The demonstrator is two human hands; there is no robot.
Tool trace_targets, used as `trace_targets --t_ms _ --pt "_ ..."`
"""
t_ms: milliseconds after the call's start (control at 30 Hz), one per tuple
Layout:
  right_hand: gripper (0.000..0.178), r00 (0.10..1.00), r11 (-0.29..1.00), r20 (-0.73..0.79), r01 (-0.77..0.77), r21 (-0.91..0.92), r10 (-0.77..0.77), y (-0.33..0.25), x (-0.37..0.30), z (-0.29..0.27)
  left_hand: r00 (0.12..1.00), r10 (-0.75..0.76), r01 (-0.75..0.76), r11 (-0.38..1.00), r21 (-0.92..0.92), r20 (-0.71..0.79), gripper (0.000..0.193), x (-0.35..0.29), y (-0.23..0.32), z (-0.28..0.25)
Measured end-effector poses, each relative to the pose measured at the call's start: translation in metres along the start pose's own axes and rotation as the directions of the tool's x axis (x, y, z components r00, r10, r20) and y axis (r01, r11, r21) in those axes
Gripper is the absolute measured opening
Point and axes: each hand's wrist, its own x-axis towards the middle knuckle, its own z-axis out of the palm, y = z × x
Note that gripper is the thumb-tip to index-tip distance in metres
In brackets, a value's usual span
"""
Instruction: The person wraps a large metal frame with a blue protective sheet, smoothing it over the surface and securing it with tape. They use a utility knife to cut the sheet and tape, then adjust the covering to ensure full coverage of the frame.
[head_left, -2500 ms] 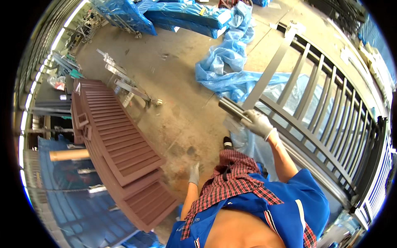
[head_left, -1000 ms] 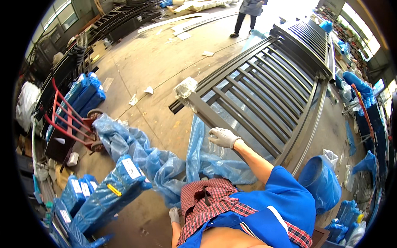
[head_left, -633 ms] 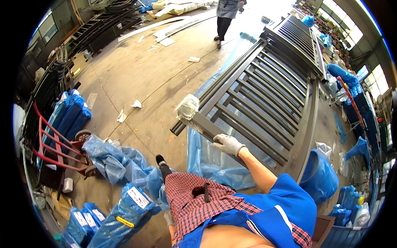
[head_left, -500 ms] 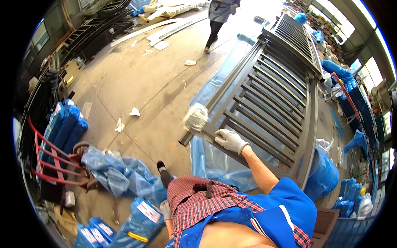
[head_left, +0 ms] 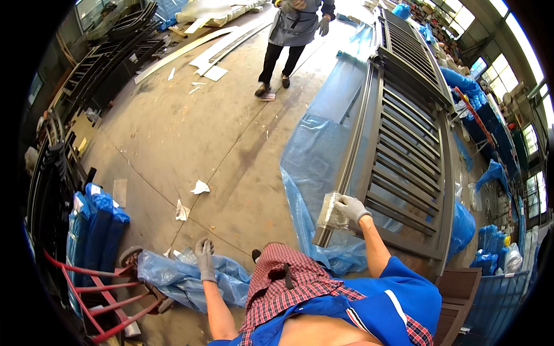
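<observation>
My right hand (head_left: 350, 210) and left hand (head_left: 205, 259): both in pale grey gloves. My shirt (head_left: 418, 294): bright blue, one white stripe, red-white-dark trim. Cloth at my waist (head_left: 311, 282): red, black and white plaid. Railing panel (head_left: 445, 179): dark grey-brown. Wrap (head_left: 330, 212) by my right glove: clear, silvery white. Plastic sheet (head_left: 311, 150): see-through light blue; crumpled plastic (head_left: 190, 282), same. Hand truck (head_left: 109, 286): red. Wrapped bundles (head_left: 98, 236): deeper blue. Louvred panel (head_left: 456, 288): brown. Co-worker's apron (head_left: 287, 27): grey; trousers (head_left: 281, 62): black. Floor (head_left: 242, 150): greyish tan.
</observation>
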Motion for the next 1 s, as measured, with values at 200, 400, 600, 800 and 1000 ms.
trace_targets --t_ms 200,400,600,800,1000 --pt "0.047 0.988 0.993 0.106 -0.106 -0.042 0.110 -0.001 0.031 -0.011 0.900 0.002 -0.007 1.000 0.009 0.436 0.026 0.081 0.076 0.145" --pt "0.043 0.971 0.959 -0.131 -0.167 0.230 0.201 -0.045 0.080 -0.080 0.652 -0.092 -0.186 0.943 0.277 0.753 0.030 0.128 0.116 0.263" --pt "0.037 0.956 0.913 -0.206 -0.115 0.391 0.208 -0.080 0.162 -0.111 0.497 -0.150 -0.455 0.794 0.404 0.855 0.035 0.203 0.168 0.315" --pt "0.040 0.968 0.854 -0.197 -0.031 0.520 0.155 -0.107 0.217 -0.137 0.556 -0.249 -0.393 0.762 0.515 0.793 0.036 0.288 0.189 0.357" --pt "0.033 0.895 0.751 -0.316 -0.030 0.660 0.314 -0.110 0.293 -0.191 0.421 -0.219 -0.479 0.770 0.421 0.880 0.031 0.364 0.212 0.441"
